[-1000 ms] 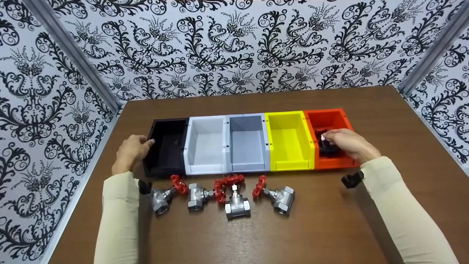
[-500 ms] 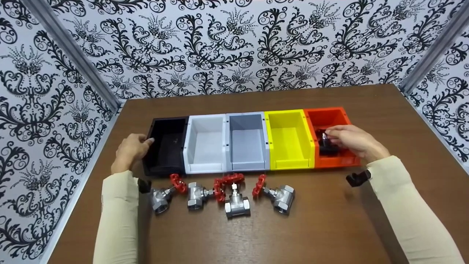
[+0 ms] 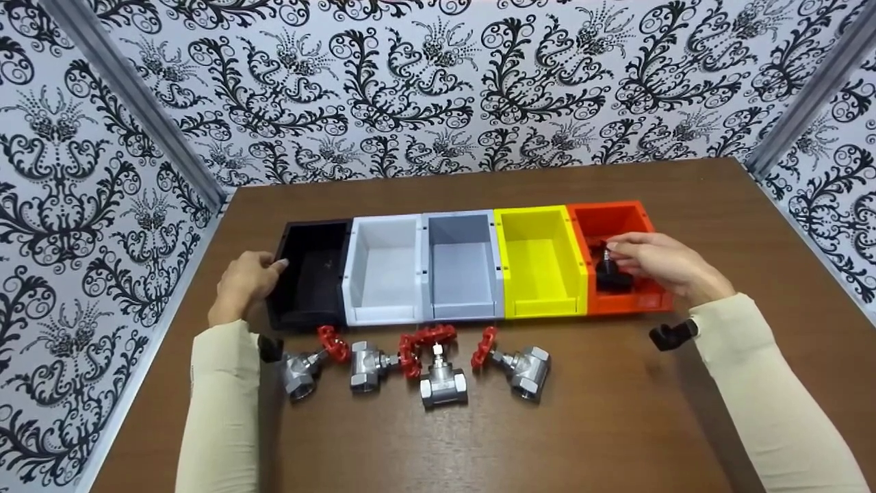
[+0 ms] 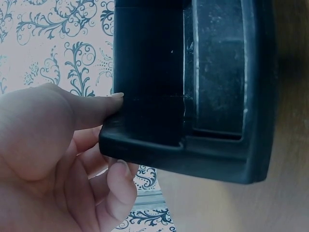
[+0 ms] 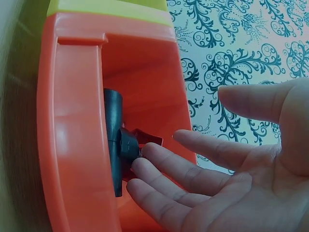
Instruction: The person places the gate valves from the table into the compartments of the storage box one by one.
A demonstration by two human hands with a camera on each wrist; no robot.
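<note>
My left hand (image 3: 246,284) holds the outer side wall of the black bin (image 3: 311,274). In the left wrist view, the thumb (image 4: 99,108) lies at the wall's rim and the other fingers are curled outside it. My right hand (image 3: 664,263) is over the orange-red bin (image 3: 609,216), around a black valve (image 3: 614,279) lying inside. Seen from the right wrist, the thumb stands well apart and the relaxed fingers (image 5: 178,169) are at the valve's stem; whether they touch it I cannot tell. Part of its red handle (image 5: 147,137) shows behind the fingers.
White (image 3: 387,263), grey (image 3: 463,267) and yellow (image 3: 537,263) bins join the black and orange-red ones in a row. Several steel valves with red handwheels, such as one upright valve (image 3: 443,387), lie before them on the brown table (image 3: 479,452). Patterned walls (image 3: 438,89) enclose the table.
My right hand has shifted slightly right, and its fingers have drawn off the black valve, which now shows more fully in the orange-red bin. The left hand keeps its place.
</note>
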